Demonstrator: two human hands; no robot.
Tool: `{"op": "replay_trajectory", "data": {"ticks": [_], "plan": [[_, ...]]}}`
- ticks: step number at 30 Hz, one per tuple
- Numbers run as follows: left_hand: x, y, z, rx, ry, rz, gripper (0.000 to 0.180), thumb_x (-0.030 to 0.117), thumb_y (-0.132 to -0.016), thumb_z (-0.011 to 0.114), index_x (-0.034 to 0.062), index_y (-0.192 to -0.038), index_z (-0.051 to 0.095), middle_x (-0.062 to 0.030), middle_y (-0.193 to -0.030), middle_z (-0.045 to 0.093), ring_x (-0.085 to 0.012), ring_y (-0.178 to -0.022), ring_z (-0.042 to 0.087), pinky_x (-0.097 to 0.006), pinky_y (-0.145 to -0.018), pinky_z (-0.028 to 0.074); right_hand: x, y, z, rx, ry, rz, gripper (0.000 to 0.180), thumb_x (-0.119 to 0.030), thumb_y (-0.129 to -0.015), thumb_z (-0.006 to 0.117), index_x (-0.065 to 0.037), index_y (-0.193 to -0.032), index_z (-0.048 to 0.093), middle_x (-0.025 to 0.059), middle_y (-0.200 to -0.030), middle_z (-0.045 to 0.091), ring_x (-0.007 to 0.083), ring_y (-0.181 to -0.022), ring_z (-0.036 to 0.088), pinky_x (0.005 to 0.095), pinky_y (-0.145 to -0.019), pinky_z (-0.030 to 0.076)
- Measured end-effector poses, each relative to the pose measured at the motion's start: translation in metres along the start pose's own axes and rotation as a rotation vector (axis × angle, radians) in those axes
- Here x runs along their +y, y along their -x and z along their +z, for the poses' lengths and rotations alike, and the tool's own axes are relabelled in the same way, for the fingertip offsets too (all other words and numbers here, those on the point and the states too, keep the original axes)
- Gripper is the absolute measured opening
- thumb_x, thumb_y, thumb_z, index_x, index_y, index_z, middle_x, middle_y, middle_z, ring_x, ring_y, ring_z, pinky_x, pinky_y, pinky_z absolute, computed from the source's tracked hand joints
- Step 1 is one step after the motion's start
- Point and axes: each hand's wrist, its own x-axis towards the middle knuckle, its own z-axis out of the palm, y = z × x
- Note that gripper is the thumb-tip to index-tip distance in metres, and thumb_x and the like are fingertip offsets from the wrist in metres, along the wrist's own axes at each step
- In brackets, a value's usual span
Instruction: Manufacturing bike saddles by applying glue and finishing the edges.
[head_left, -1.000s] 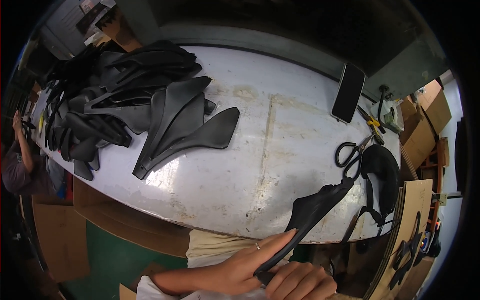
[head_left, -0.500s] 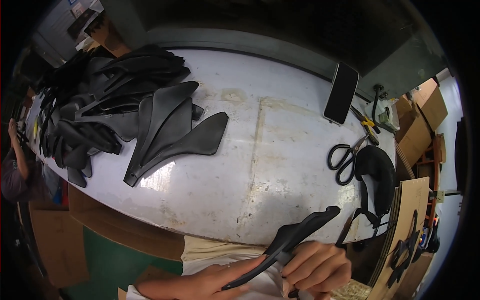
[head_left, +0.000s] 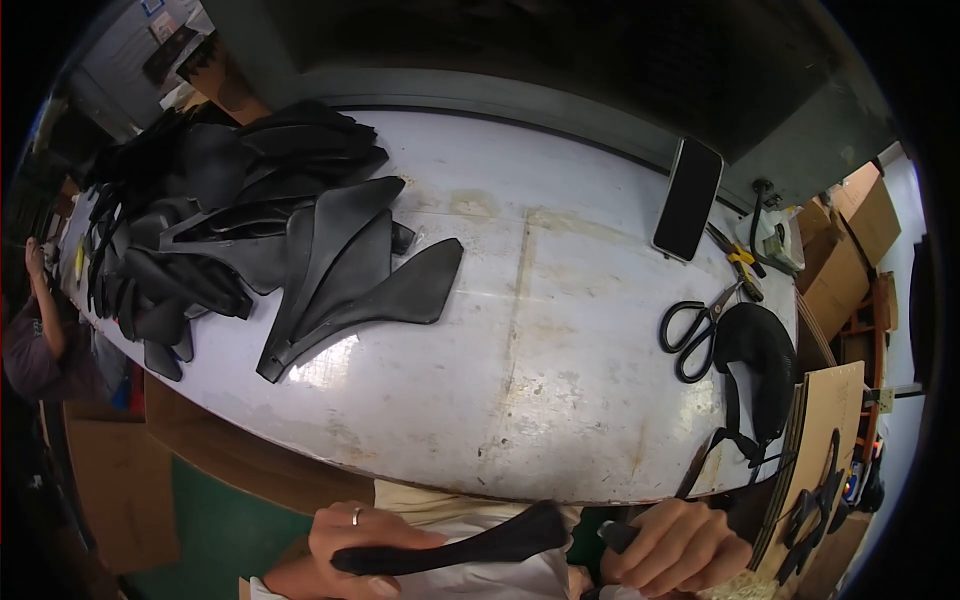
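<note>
My left hand (head_left: pixel 370 545) is closed around a black curved plastic part (head_left: pixel 490 540), held level over my lap just in front of the table edge. To its right my right hand (head_left: pixel 685 550) is curled in a fist on a small dark tool (head_left: pixel 618 536); only its blunt tip shows, so its kind is unclear. The tool's tip is apart from the part. Several similar black curved parts (head_left: pixel 375 255) lie on the white table, fanned out at the near side of a large heap (head_left: pixel 205 170) on the left.
On the table's right lie a phone (head_left: pixel 688 200), yellow-and-black pliers (head_left: pixel 740 262), black-handled scissors (head_left: pixel 690 340) and a black item with a strap (head_left: pixel 770 370). Cardboard (head_left: pixel 825 430) stands at the right edge. Another person (head_left: pixel 50 335) is at the far left.
My left hand has turned the black part from slanting upward to nearly level and drawn it lower. My right hand has moved right, away from the part, its tool tip now showing.
</note>
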Motion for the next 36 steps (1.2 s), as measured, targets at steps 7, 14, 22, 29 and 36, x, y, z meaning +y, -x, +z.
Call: {"op": "replay_trajectory", "data": {"ticks": [7, 14, 22, 29, 36], "plan": [[-0.030, -0.050, 0.068, -0.083, 0.344, -0.183, 0.038, 0.005, -0.095, 0.066, -0.0008, -0.133, 0.061, -0.0167, -0.113, 0.074, -0.0289, -0.102, 0.072, -0.037, -0.088, 0.055, 0.025, 0.019, 0.013, -0.172, 0.175, 0.020, 0.041, -0.030, -0.088, 0.082, 0.002, -0.101, 0.059, 0.0186, -0.088, 0.067, 0.0326, -0.075, 0.070, 0.0468, -0.068, 0.062], [-0.048, -0.052, 0.080, -0.124, 0.115, -0.179, 0.032, 0.010, -0.094, 0.072, 0.0056, -0.124, 0.062, -0.0122, -0.091, 0.070, -0.0251, -0.081, 0.072, -0.034, -0.072, 0.056, 0.036, 0.005, 0.016, -0.486, 0.191, 0.139, 0.011, -0.008, -0.088, 0.067, 0.002, -0.087, 0.062, 0.0174, -0.077, 0.065, 0.0301, -0.069, 0.066, 0.0461, -0.069, 0.059], [-0.051, -0.054, 0.079, -0.181, 0.135, -0.137, 0.031, 0.013, -0.095, 0.072, 0.0067, -0.123, 0.061, -0.0112, -0.089, 0.069, -0.0260, -0.079, 0.070, -0.036, -0.069, 0.055, 0.052, 0.003, 0.023, -0.302, 0.197, 0.045, 0.019, -0.009, -0.092, 0.065, 0.002, -0.077, 0.061, 0.0100, -0.061, 0.056, 0.0267, -0.055, 0.060, 0.0402, -0.055, 0.055], [-0.047, -0.060, 0.075, -0.246, 0.160, -0.141, 0.028, 0.011, -0.097, 0.066, 0.0041, -0.124, 0.059, -0.0132, -0.090, 0.068, -0.0298, -0.081, 0.070, -0.038, -0.072, 0.055, 0.049, 0.032, 0.031, -0.129, 0.204, 0.179, 0.021, -0.017, -0.092, 0.071, -0.001, -0.081, 0.063, 0.0110, -0.071, 0.061, 0.0249, -0.060, 0.062, 0.0396, -0.057, 0.054], [-0.050, -0.057, 0.069, -0.216, 0.183, -0.098, 0.023, 0.006, -0.096, 0.061, -0.0013, -0.118, 0.062, -0.0154, -0.093, 0.069, -0.0294, -0.078, 0.069, -0.037, -0.068, 0.054, 0.050, 0.020, 0.021, 0.035, -0.106, 0.083, 0.013, -0.006, -0.088, 0.071, 0.004, -0.088, 0.062, 0.0119, -0.069, 0.062, 0.0296, -0.059, 0.064, 0.0441, -0.056, 0.057]]}}
